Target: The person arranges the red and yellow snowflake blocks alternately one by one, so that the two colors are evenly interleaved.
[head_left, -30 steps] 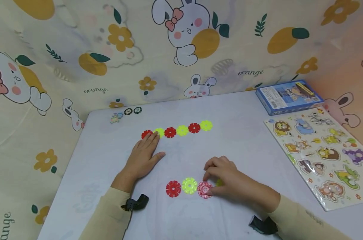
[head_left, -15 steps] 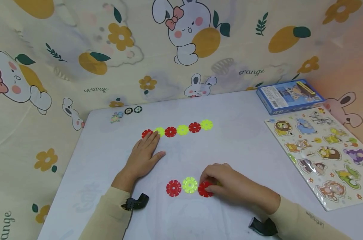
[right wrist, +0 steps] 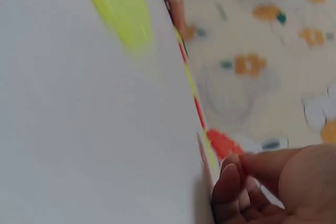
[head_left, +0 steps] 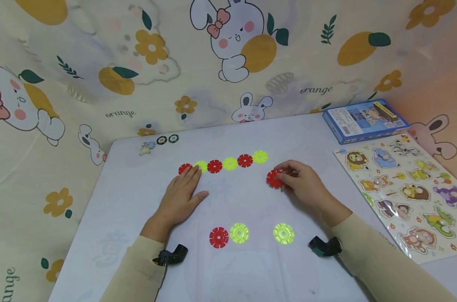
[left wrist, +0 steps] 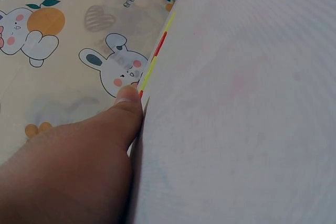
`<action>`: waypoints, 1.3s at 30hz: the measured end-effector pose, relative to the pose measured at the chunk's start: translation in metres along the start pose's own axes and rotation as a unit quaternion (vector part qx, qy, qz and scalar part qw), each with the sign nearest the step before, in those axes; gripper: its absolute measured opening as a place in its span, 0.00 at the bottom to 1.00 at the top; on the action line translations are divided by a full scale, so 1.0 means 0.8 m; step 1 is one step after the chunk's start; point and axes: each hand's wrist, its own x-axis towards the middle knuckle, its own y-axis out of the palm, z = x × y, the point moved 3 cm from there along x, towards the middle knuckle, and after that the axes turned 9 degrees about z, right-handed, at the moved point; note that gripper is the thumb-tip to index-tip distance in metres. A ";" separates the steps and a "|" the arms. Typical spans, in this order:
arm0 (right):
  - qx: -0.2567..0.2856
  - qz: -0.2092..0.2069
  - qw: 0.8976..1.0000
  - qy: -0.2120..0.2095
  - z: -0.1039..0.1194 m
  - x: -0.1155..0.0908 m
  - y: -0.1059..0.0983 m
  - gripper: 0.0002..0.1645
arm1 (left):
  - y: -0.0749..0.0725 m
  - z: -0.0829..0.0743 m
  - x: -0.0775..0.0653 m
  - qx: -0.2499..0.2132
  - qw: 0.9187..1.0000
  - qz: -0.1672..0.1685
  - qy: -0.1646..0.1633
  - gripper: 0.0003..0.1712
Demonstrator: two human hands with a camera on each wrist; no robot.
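Note:
My right hand [head_left: 305, 184] pinches a red notched plastic disc [head_left: 273, 179] at its edge, to the right of and nearer than a row's yellow end disc [head_left: 260, 157]. In the right wrist view the held disc [right wrist: 223, 142] is tilted and blurred. That row alternates red and yellow discs, several in all. My left hand [head_left: 181, 197] lies flat with its fingertips on the row's left end, partly covering a red disc [head_left: 184, 168] and a yellow disc [head_left: 201, 166]. Closer to me lie a red disc [head_left: 218, 238], a yellow disc [head_left: 239, 233] and, apart from them, another yellow disc [head_left: 283, 233].
At the right a sticker-like animal board [head_left: 406, 197] lies before a blue box [head_left: 365, 121]. Two small black-rimmed round tokens [head_left: 167, 139] and a small animal-shaped piece [head_left: 147, 148] are at the back left. A patterned cloth [head_left: 213, 63] hangs behind the white table [head_left: 228, 277].
My right hand has lifted the red disc from the near group and carried it away from me, toward the far row's right end. The near right yellow disc is uncovered. My left hand stays still.

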 end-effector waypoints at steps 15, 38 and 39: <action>-0.124 -0.057 0.991 0.007 -0.013 0.041 -0.037 0.28 | -0.004 -0.001 -0.002 -0.001 1.000 -0.011 0.007 0.46; -0.378 -0.005 0.926 -0.005 -0.009 0.047 -0.005 0.46 | 0.001 0.000 0.000 -0.002 1.000 -0.013 0.012 0.46; -0.368 -0.008 0.930 -0.007 -0.009 0.047 -0.006 0.45 | 0.001 0.000 -0.001 -0.002 1.000 -0.013 0.012 0.46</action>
